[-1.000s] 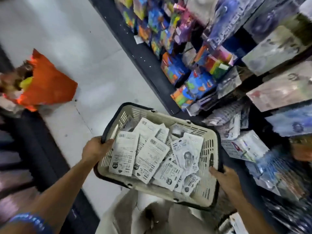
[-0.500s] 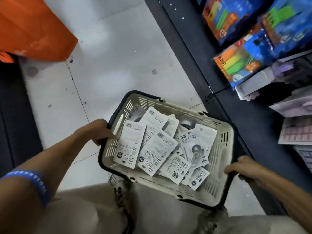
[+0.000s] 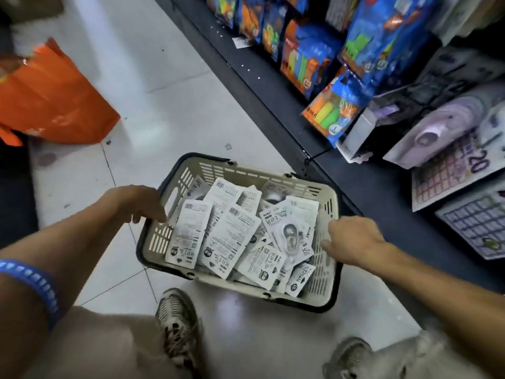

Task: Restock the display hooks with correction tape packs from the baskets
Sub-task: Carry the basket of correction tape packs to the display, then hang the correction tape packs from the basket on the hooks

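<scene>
Both grips released, left hand and right hand flank the basket; loose correction tape packs could spill if grabbed carelessly.

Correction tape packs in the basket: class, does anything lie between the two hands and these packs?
Nothing visible does. The basket has no lid, and the correction tape packs lie loose and uncovered inside. The left hand and the right hand are at opposite rims, holding nothing.
</scene>
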Motion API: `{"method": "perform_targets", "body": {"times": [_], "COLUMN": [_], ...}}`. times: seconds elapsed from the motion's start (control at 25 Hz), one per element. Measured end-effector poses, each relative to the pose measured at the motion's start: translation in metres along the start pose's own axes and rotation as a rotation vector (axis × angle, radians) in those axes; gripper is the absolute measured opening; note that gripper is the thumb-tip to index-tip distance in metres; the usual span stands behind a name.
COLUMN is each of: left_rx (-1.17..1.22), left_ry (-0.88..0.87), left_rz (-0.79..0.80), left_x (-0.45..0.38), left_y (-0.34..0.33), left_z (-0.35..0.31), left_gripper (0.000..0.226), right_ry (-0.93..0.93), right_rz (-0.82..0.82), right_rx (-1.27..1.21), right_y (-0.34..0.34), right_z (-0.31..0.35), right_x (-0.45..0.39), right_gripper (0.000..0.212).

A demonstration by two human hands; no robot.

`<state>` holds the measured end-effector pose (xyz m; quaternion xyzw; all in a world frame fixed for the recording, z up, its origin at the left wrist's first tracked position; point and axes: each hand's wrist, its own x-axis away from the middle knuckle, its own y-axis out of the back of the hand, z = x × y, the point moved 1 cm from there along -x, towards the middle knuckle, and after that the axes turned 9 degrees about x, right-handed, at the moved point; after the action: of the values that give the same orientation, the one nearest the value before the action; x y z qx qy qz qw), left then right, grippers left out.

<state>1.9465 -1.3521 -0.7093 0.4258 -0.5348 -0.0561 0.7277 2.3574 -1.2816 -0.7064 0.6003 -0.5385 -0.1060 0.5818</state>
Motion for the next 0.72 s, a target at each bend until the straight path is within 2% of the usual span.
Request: {"method": "perform_targets", "body": {"times": [0.08,0.16,0.2,0.28,0.44,0.56,0.72], "left_rx": [0.013,0.0,0.017,0.025,-0.094,-0.086,-0.216], "left_ry": [-0.138,-0.347,-0.436,-0.553,-0.681,-0.736,-0.679], "left_rz": [-0.055,-0.097,-0.088,-0.035,-0.038,-0.083,-0.117], "left_x": [0.03,0.059,0.073,0.097,0.144,0.166,0.189], "left_y": [0.005,0.003,0.0,-0.008,-0.027,-0.036,-0.068], "left_z": [-0.024,-0.054,-0.069,-0.092,-0.122,-0.124,-0.12], "left_gripper": [0.025,0.027,0.026,0.024,0.029,0.029,0.039], "right_ry": [0.158,0.307,0.322,0.236,0.03,-0.013,-0.078], "right_rz": [-0.084,-0.005,0.044,0.053,0.007,0.112,0.333], "right_rx": [-0.124,-0.199,-0.178,-0.144,-0.218,-0.261,-0.259], "right_y": [-0.013,-0.042,-0.058,-0.082,-0.099,-0.113,-0.127], "right_z": [0.031,0.062,0.074,0.09,0.103,0.094,0.061], "right_x": [0.028,0.062,0.079,0.102,0.136,0.164,0.198], "right_gripper": [0.029,0.037,0.043,0.047,0.033,0.031,0.031]}}
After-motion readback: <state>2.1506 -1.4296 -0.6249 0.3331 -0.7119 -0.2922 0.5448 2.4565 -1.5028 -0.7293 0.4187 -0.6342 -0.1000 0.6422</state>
